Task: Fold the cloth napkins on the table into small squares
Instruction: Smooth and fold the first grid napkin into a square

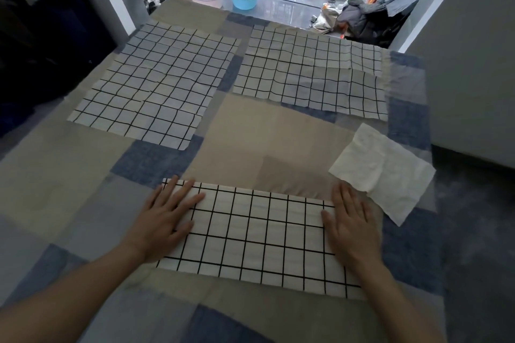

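So we've got one checked napkin (259, 239) at the near edge of the bench (83, 164), and it looks like it's already been folded into a long strip, judging by how narrow it is next to the others. Our left hand (164, 220) is pressing flat on its left end and our right hand (352, 220) on its right end, fingers (181, 198) straight and spread, not gripping anything, just smoothing it down. We'd say this one is roughly partway: it still needs folding across its length to get to a small square. Two more checked napkins are lying fully open and untouched, one toward the far left corner (150, 83) and one toward the far right corner (309, 69), a bit wrinkled. There's also a white crumpled cloth or tissue (384, 170) at the right edge, just beside our right hand; can't tell if it counts. So most of the job is still ahead of us.
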`<state>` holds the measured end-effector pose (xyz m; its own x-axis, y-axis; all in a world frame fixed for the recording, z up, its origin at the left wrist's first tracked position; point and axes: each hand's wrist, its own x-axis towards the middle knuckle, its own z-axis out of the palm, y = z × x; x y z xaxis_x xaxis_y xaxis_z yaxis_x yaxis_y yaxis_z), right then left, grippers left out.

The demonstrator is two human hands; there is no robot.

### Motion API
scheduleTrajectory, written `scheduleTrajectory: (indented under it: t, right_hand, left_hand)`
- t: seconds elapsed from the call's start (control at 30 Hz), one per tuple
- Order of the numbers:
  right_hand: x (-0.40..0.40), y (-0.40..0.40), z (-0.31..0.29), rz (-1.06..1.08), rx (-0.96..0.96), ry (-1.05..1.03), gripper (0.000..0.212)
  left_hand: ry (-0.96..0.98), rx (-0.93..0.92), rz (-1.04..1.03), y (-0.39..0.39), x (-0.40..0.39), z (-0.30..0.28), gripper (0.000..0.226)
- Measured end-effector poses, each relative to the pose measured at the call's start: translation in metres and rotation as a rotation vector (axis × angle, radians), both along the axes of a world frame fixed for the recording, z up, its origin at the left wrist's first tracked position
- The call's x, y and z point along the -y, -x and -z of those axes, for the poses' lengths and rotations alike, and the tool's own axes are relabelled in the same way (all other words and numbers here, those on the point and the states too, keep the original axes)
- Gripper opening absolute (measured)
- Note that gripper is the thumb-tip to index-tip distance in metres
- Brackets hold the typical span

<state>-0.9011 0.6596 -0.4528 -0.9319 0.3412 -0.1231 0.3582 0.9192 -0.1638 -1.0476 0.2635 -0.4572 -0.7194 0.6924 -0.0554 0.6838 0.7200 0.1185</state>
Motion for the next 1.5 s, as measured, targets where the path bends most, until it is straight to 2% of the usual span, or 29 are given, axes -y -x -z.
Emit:
scheduleTrajectory:
  t: [0.87, 1.07, 1.2, 1.27, 1.33, 1.4, 1.5]
  right_hand:
    - [0.002, -0.001, 0.001, 0.024, -0.083, -0.04, 0.063]
    - [0.007, 0.005, -0.006, 0.047, -0.022, -0.062, 0.068]
    - [0.049, 0.014, -0.036, 0.132, -0.126, -0.027, 0.061]
    - [0.095, 0.01, -0.047, 0.045, -0.159, 0.046, 0.055]
    - [0.145, 0.005, -0.051, -0.102, -0.15, 0.114, 0.058]
    - [0.182, 0.004, -0.05, -0.154, -0.152, 0.178, 0.06]
    - [0.197, -0.003, -0.039, -0.023, -0.096, 0.24, 0.055]
  left_hand:
    - [0.002, 0.002, -0.02, -0.001, 0.002, 0.006, 0.059]
    - [0.01, 0.019, -0.029, -0.001, 0.003, 0.005, 0.06]
    - [-0.007, 0.047, -0.033, -0.002, 0.002, 0.001, 0.06]
    - [-0.007, 0.077, -0.028, -0.001, 0.002, -0.003, 0.06]
    - [0.01, 0.088, -0.032, -0.001, 0.002, -0.004, 0.06]
    - [0.01, 0.102, -0.042, 0.0, 0.001, -0.005, 0.061]
    - [-0.013, 0.145, -0.035, 0.001, -0.001, -0.009, 0.061]
